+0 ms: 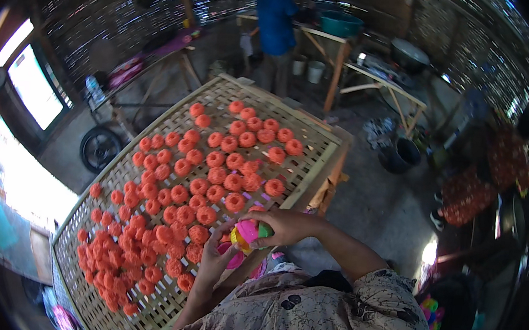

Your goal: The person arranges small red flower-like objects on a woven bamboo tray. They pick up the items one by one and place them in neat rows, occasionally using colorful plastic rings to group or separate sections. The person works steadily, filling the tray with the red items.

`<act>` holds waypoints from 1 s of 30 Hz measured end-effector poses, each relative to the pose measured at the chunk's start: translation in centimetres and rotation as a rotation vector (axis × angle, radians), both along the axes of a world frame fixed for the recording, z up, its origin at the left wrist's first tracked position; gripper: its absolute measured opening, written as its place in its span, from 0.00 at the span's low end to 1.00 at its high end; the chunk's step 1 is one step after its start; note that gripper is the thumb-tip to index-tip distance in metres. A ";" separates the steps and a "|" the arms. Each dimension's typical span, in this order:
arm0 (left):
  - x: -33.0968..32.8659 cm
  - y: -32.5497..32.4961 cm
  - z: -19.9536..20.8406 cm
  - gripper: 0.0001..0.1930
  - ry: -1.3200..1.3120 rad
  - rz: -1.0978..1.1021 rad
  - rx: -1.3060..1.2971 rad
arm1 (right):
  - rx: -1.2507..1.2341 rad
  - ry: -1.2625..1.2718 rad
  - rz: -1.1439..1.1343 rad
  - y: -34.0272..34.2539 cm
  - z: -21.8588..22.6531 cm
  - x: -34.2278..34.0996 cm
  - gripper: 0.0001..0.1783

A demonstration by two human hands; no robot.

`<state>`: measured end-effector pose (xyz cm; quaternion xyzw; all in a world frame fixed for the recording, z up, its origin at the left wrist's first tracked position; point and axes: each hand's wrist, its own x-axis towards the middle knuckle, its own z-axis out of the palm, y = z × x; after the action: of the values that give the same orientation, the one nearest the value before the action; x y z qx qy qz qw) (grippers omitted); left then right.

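At the near right edge of a woven bamboo tray (294,114), my two hands meet over small, bright plastic cups. My left hand (210,262) is closed around a yellow cup (240,238), with a darker pink piece (230,255) just below it. Curled from the other side, my right hand (281,224) grips a pink cup (247,229) and a green cup (264,230). Whether the cups are nested or merely pressed together, I cannot tell. Many orange-red, ring-shaped ridged cakes (234,202) lie across the tray, heaped at its near left (120,265).
A person in a blue shirt (276,21) stands at a far wooden table bearing a green basin (341,24). Another person in patterned red clothes (470,189) sits at the right. A black bucket (400,155) stands on the floor. Coloured cups (432,315) sit at lower right.
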<state>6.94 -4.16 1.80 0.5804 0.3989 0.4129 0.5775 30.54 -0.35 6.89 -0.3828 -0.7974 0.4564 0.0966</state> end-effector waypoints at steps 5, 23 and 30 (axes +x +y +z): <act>1.0 0.3 -0.3 0.26 -0.214 -0.169 -0.190 | -0.179 0.311 -0.056 -1.9 -2.9 2.4 0.44; 15.7 3.1 1.3 0.26 -0.648 -0.666 -1.051 | 0.605 0.193 -1.133 -21.9 10.2 16.5 0.39; 30.2 -3.8 3.3 0.25 -0.431 -1.187 -1.260 | 0.870 -0.416 -2.071 -33.9 12.8 15.4 0.35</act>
<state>37.14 -7.97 5.14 0.1761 0.0682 -0.1501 0.9705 45.99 -34.25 19.68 -0.8586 -0.1898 -0.2298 0.4170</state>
